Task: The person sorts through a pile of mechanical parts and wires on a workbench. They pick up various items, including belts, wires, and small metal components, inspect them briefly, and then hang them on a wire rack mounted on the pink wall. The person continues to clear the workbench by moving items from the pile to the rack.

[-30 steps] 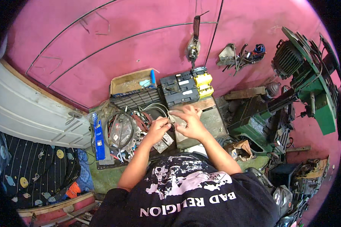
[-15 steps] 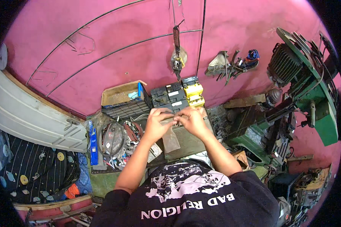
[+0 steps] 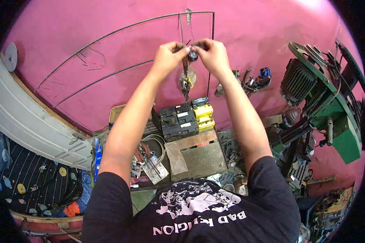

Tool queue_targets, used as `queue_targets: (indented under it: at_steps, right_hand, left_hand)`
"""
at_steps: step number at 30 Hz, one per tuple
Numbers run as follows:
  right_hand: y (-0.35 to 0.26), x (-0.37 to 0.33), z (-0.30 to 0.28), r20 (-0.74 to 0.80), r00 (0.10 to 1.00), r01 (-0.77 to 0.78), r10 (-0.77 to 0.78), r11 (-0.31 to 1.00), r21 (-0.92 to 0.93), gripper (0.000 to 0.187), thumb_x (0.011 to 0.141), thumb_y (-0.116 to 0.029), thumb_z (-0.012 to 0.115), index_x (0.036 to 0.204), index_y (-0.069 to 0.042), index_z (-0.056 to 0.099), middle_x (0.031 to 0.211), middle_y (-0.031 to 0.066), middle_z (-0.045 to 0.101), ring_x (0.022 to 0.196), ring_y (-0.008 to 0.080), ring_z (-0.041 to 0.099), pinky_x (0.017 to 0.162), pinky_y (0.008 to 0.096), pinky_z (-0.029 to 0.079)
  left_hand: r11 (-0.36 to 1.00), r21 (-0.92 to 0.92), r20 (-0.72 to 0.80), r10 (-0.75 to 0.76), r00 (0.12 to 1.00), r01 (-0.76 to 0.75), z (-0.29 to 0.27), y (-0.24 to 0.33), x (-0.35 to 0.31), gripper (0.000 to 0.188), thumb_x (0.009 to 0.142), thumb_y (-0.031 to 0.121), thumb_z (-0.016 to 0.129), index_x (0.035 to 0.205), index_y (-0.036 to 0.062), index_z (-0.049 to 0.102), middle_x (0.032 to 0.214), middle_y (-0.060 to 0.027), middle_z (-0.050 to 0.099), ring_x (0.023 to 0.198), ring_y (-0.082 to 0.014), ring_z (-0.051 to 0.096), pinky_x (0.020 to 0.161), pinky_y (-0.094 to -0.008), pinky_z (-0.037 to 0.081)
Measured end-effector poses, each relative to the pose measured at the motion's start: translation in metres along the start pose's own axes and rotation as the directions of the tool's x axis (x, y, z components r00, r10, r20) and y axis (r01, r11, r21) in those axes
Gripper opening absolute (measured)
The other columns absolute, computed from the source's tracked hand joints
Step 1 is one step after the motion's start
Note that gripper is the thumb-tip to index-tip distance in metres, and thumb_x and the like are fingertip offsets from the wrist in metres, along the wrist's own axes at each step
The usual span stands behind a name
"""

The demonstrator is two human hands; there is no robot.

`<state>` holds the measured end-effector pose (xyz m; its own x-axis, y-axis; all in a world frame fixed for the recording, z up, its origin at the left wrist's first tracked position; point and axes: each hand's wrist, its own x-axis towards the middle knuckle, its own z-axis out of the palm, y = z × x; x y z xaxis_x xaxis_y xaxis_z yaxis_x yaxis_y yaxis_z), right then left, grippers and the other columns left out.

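Observation:
Both my arms stretch out in front of the pink wall. My left hand (image 3: pixel 172 56) and my right hand (image 3: pixel 211 56) meet there with fingers pinched together. Between the fingertips, just below them, shows a small dark round part (image 3: pixel 193 56). Fingers cover its upper side, and its exact kind is too small to tell. Directly behind the hands, a dark strap (image 3: pixel 185 67) hangs down the wall with a pale round item (image 3: pixel 189 77) on it. Below the hands stands a group of black batteries (image 3: pixel 178 128) beside yellow ones (image 3: pixel 205 117).
A worn board (image 3: pixel 200 160) bears a clear plastic bag (image 3: pixel 176 157). Tools and cables (image 3: pixel 150 156) crowd the bench to its left. At right stands a green machine with a ribbed motor (image 3: pixel 300 81). A white door (image 3: pixel 36 121) is at left. A bent metal rod frame (image 3: pixel 129 25) leans on the wall.
Both hands have risen from over the board and batteries to in front of the wall, arms now straighter. A dark round part now shows between the fingertips. The plastic bag stays on the board.

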<state>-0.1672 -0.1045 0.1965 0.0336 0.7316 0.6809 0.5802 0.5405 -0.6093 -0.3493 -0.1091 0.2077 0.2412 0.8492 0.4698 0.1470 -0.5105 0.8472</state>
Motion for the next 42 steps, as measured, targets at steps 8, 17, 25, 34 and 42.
queue_targets:
  at_steps: [8,17,25,34,42]
  right_hand:
    - [0.032,0.056,0.02,0.133,0.985,-0.073,0.108,0.967,-0.244,0.017,0.087,-0.026,0.072,0.1,-0.018,0.08,0.094,0.0062,0.077,0.095,0.0253,0.073,0.088,0.0465,0.049]
    - [0.071,0.048,0.07,0.11,0.988,-0.101,0.106,0.994,-0.053,0.019,0.088,-0.022,0.071,0.105,-0.016,0.078,0.095,0.0111,0.077,0.092,0.0279,0.074,0.084,0.0397,0.056]
    - [0.075,-0.056,0.098,-0.243,0.936,-0.166,0.254,0.928,0.332,0.022,0.095,-0.012,0.064,0.112,0.001,0.071,0.097,0.0189,0.074,0.089,0.0269,0.073,0.083,0.0348,0.055]
    - [0.081,-0.431,0.204,0.935,0.327,-0.532,0.138,0.844,0.062,0.034,0.09,-0.026,0.071,0.113,0.0,0.07,0.098,0.0173,0.075,0.086,0.0246,0.07,0.079,0.0397,0.054]
    - [-0.016,-0.419,0.294,0.925,0.095,-0.039,0.367,0.93,-0.365,0.032,0.091,-0.035,0.064,0.104,-0.009,0.077,0.096,0.0218,0.074,0.091,0.0362,0.073,0.083,0.0464,0.057]
  left_hand:
    - [0.94,0.242,-0.11,-0.218,0.97,0.239,0.012,-0.028,0.066,0.028,0.088,0.021,0.075,0.101,-0.0036,0.076,0.09,-0.0067,0.074,0.083,-0.0124,0.065,0.076,-0.0291,0.051]
    - [0.942,0.249,-0.248,-0.161,0.955,0.223,0.004,-0.087,0.061,0.026,0.089,0.022,0.074,0.102,-0.0009,0.078,0.091,-0.0083,0.076,0.084,-0.0126,0.067,0.076,-0.0294,0.051]
    - [0.947,0.256,0.011,-0.202,0.979,0.193,-0.035,-0.151,-0.089,0.038,0.097,0.032,0.068,0.113,-0.0021,0.07,0.102,-0.0101,0.074,0.096,-0.0159,0.065,0.087,-0.0348,0.052]
    - [0.609,0.018,-0.005,-0.793,0.61,0.793,-0.09,-0.28,-0.466,0.033,0.098,0.028,0.067,0.116,-0.0003,0.07,0.091,-0.0039,0.071,0.077,-0.0107,0.06,0.072,-0.0285,0.05]
    - [0.478,-0.279,-0.354,-0.858,0.373,0.833,-0.233,-0.298,-0.569,0.024,0.099,0.02,0.065,0.111,-0.0016,0.068,0.091,-0.007,0.072,0.072,-0.012,0.066,0.06,-0.0288,0.052]
